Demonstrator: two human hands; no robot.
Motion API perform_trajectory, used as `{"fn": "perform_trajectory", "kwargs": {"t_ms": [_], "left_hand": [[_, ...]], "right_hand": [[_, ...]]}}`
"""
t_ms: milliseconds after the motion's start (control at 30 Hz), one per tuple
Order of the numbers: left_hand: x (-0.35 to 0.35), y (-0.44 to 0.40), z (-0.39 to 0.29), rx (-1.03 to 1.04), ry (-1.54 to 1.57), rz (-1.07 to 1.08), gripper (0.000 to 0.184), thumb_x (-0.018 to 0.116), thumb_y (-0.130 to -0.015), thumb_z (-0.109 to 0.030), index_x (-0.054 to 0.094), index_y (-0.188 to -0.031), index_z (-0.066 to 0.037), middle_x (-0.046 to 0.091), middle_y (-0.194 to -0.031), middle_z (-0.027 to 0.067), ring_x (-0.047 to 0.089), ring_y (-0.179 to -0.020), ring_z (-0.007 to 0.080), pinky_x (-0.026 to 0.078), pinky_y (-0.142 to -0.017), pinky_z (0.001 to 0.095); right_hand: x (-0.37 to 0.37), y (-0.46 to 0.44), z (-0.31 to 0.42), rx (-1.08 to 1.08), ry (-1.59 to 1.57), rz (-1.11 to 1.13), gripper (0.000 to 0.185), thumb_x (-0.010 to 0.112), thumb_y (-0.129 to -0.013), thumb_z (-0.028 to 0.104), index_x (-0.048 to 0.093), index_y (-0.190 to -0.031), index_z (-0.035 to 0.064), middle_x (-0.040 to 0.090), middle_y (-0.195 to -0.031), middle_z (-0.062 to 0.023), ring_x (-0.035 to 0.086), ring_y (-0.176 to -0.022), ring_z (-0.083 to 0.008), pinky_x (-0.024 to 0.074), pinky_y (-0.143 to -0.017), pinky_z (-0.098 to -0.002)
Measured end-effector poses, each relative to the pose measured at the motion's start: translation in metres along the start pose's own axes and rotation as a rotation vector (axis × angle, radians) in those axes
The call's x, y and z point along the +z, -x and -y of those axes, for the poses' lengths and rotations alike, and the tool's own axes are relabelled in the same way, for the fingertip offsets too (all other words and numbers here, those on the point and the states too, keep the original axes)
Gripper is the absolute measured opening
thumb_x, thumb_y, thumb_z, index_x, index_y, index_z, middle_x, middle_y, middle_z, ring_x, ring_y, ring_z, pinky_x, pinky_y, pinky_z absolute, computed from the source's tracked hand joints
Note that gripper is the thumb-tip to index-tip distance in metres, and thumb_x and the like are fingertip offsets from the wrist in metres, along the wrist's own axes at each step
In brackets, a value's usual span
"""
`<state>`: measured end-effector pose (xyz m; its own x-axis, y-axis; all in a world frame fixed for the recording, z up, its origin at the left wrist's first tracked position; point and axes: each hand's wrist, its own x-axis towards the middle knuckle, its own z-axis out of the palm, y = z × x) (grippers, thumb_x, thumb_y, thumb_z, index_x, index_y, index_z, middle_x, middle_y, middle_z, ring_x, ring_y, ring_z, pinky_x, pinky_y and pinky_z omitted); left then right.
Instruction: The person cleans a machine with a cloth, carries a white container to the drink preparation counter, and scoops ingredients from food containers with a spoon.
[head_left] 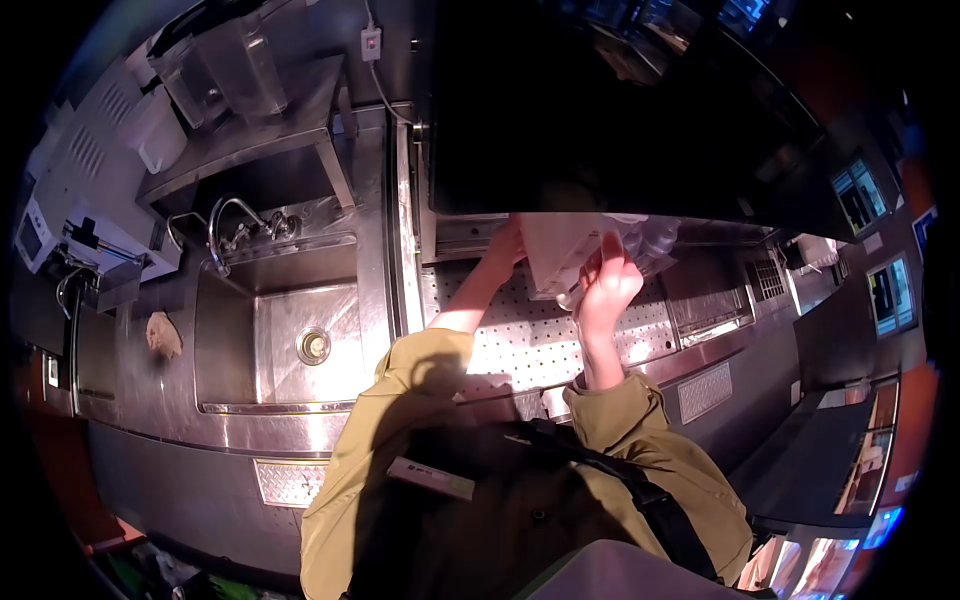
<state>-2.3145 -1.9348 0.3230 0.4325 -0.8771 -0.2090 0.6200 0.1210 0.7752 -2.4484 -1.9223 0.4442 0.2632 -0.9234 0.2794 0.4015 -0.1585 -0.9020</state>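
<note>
A pale, box-like container (556, 243) is held up over a perforated metal drain board (500, 350). Its top is partly hidden under a dark overhanging panel. My left hand (507, 243) is against its left side, with the fingertips out of sight behind it. My right hand (612, 283) is at its front right, fingers bent and pressed together; what they pinch, if anything, is too small to make out. Clear plastic items (655, 240), perhaps cups, show just behind my right hand. A small rounded pale piece (568, 298) sticks out below the container.
The dark panel (600, 130) overhangs the counter in front of me. To the left are a steel sink (305, 345) with a curved faucet (222, 235), a crumpled tan cloth (163, 335) and a metal shelf (250, 140) bearing clear pitchers (240, 65). A white machine (100, 170) stands far left.
</note>
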Motion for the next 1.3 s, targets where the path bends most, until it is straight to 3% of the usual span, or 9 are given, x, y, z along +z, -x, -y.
{"fn": "perform_trajectory", "kwargs": {"t_ms": [200,333,433,500,667,833,1133,1200,1300], "left_hand": [[-0.009,-0.035,0.009,-0.102,0.061,-0.103,0.035,0.034,-0.091,-0.036,0.054,-0.091,-0.007,0.053,-0.070,0.0004,0.048,-0.057,0.0094,0.040,-0.049,0.0232],[-0.003,-0.019,0.015,-0.135,0.089,-0.159,0.034,0.036,-0.090,-0.033,0.053,-0.096,-0.005,0.056,-0.089,0.0077,0.054,-0.078,0.0178,0.044,-0.067,0.0279],[-0.017,0.021,0.033,-0.206,0.074,-0.157,0.036,0.038,-0.089,-0.035,0.052,-0.103,-0.004,0.056,-0.101,0.0100,0.054,-0.094,0.0206,0.042,-0.081,0.0319],[-0.049,0.034,0.064,-0.130,0.093,0.012,0.039,0.042,-0.087,-0.041,0.052,-0.105,-0.008,0.058,-0.100,0.0069,0.054,-0.094,0.0178,0.040,-0.082,0.0314],[-0.078,0.099,0.087,0.059,0.025,0.105,0.025,0.043,-0.087,-0.014,0.051,-0.105,0.001,0.055,-0.110,0.0121,0.047,-0.110,0.0217,0.032,-0.100,0.0329],[-0.029,0.099,0.063,-0.448,-0.091,-0.351,0.025,0.045,-0.086,-0.013,0.055,-0.098,0.007,0.059,-0.095,0.0121,0.055,-0.095,0.0195,0.040,-0.087,0.0294],[0.095,0.228,-0.086,0.492,-0.782,0.010,0.014,0.056,-0.073,0.004,0.059,-0.087,0.002,0.060,-0.082,0.0108,0.058,-0.077,0.0167,0.046,-0.070,0.0282],[0.111,0.241,-0.118,1.228,-0.806,0.143,0.029,0.049,-0.064,0.008,0.057,-0.091,0.002,0.057,-0.079,0.0111,0.055,-0.067,0.0218,0.045,-0.070,0.0368],[0.137,0.275,-0.191,1.640,-0.879,0.329,0.037,0.057,-0.068,-0.008,0.050,-0.103,0.001,0.052,-0.071,0.0073,0.052,-0.072,0.0212,0.037,-0.080,0.0418]], "right_hand": [[0.005,-0.020,-0.032,-0.017,0.090,-0.073,0.034,0.054,-0.083,0.019,0.040,-0.054,0.0097,0.031,-0.046,0.0059,0.025,-0.038,-0.0024,0.0167,-0.036,-0.0212],[0.008,-0.041,-0.053,-0.040,-0.054,-0.035,0.031,0.056,-0.081,0.020,0.043,-0.056,0.0093,0.036,-0.046,0.0047,0.029,-0.038,-0.0021,0.0179,-0.036,-0.0193],[0.002,-0.063,-0.094,-0.151,0.134,0.026,0.027,0.054,-0.082,0.023,0.058,-0.075,-0.0034,0.055,-0.066,-0.0016,0.050,-0.059,-0.0120,0.0408,-0.053,-0.0270],[0.001,-0.079,-0.124,-0.524,0.463,-0.064,0.028,0.054,-0.082,0.025,0.058,-0.078,-0.0032,0.057,-0.066,-0.0054,0.052,-0.060,-0.0181,0.0423,-0.055,-0.0314],[0.023,-0.106,-0.142,-0.436,0.537,0.012,0.029,0.054,-0.081,0.026,0.057,-0.081,-0.0029,0.057,-0.068,-0.0091,0.053,-0.062,-0.0227,0.0430,-0.057,-0.0346],[0.039,-0.122,-0.148,-0.404,0.665,-0.011,0.031,0.054,-0.081,0.028,0.056,-0.084,-0.0027,0.057,-0.071,-0.0129,0.054,-0.065,-0.0273,0.0436,-0.060,-0.0378],[0.059,-0.122,-0.137,-0.336,0.786,0.054,0.035,0.054,-0.080,0.031,0.054,-0.089,-0.0021,0.058,-0.076,-0.0196,0.056,-0.069,-0.0357,0.0447,-0.063,-0.0437],[0.053,-0.120,-0.110,-0.250,0.819,0.116,0.035,0.054,-0.079,0.032,0.053,-0.090,-0.0020,0.058,-0.077,-0.0210,0.056,-0.070,-0.0375,0.0449,-0.064,-0.0450],[0.028,-0.085,-0.069,-0.095,0.786,0.143,0.032,0.056,-0.076,0.026,0.052,-0.096,0.0017,0.058,-0.090,-0.0182,0.056,-0.080,-0.0355,0.0454,-0.071,-0.0405]]}}
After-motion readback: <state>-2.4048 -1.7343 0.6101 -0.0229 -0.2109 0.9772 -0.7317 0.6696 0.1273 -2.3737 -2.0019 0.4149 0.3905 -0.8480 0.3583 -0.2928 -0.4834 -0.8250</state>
